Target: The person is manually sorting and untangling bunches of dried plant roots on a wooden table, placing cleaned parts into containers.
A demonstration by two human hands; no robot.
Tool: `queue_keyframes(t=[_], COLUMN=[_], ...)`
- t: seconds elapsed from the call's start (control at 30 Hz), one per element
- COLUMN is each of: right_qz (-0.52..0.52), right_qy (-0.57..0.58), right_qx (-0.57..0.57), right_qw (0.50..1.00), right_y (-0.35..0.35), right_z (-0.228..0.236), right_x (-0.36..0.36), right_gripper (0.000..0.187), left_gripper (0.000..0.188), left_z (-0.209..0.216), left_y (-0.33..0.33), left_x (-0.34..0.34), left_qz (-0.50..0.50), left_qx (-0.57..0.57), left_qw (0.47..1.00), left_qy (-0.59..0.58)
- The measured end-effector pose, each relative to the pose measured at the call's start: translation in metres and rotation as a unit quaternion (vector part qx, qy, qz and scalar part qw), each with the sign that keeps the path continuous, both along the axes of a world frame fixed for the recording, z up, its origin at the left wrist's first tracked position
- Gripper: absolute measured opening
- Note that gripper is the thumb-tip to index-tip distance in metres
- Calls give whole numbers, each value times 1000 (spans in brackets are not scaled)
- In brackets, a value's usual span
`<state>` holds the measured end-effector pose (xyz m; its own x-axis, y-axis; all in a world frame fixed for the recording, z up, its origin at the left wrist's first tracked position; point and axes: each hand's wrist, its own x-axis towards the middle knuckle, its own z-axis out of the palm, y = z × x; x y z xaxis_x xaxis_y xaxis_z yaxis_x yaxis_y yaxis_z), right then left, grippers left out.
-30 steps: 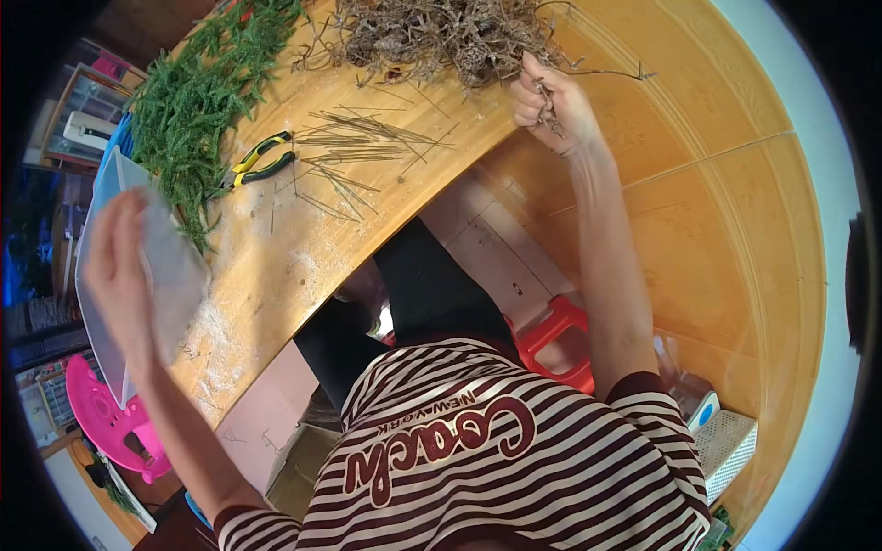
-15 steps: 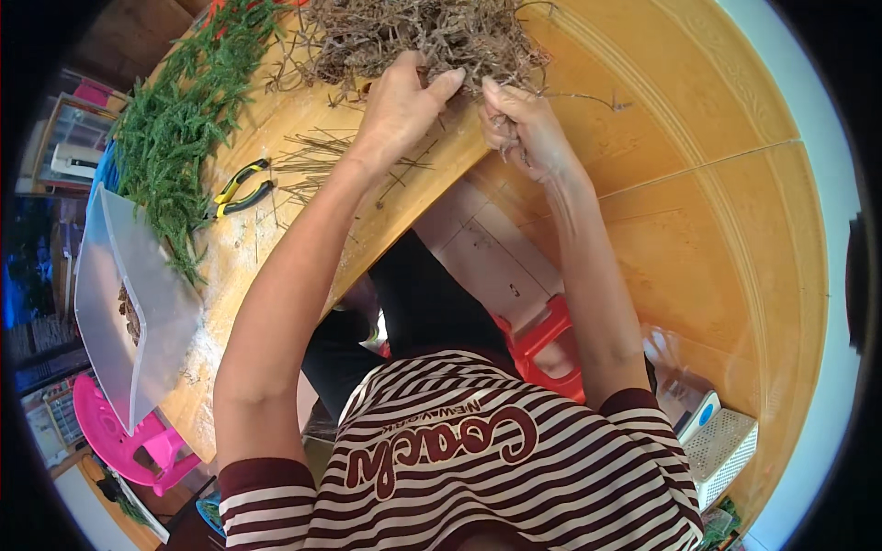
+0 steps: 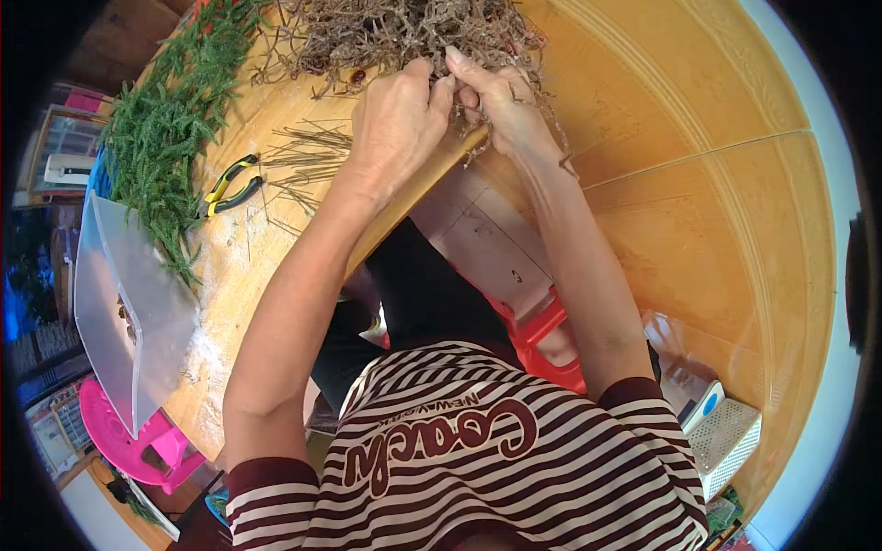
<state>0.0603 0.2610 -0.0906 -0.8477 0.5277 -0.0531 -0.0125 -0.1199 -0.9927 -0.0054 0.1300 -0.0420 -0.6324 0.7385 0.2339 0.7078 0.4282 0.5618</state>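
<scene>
Tray (image 3: 138,303) apparently holds scraps; hands (image 3: 395,115) grip twigs (image 3: 386,32).

A heap of green sprigs (image 3: 170,119) lies on the wooden counter (image 3: 276,248). Yellow and black pliers (image 3: 230,184) sit just beside it, near some thin straight sticks (image 3: 308,156). A clear plastic tray (image 3: 129,303) rests at the counter's edge. A pink stool (image 3: 129,441) and a red stool (image 3: 537,335) stand on the floor.

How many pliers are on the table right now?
1: the yellow-and-black pliers lie on the table between the green sprigs and the left hand. More may be hidden under the dry twigs.
</scene>
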Motion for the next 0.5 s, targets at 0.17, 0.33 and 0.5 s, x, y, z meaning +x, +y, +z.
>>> queue_keyframes(t=[0.17, 0.33, 0.5], right_qz=[-33, 42, 44], right_qy=[9, -26, 55], right_qx=[4, 14, 137], right_qw=[999, 999, 988], right_y=[-9, -11, -1], right_z=[6, 16, 8], right_x=[-2, -3, -3], right_gripper=[50, 48, 44], left_gripper=[26, 23, 26], left_z=[0, -4, -4], left_y=[-8, -9, -10], left_x=[3, 6, 20], left_qz=[-9, -31, -44], left_qx=[4, 16, -15], left_qw=[992, 990, 992], left_qy=[122, 138, 121])
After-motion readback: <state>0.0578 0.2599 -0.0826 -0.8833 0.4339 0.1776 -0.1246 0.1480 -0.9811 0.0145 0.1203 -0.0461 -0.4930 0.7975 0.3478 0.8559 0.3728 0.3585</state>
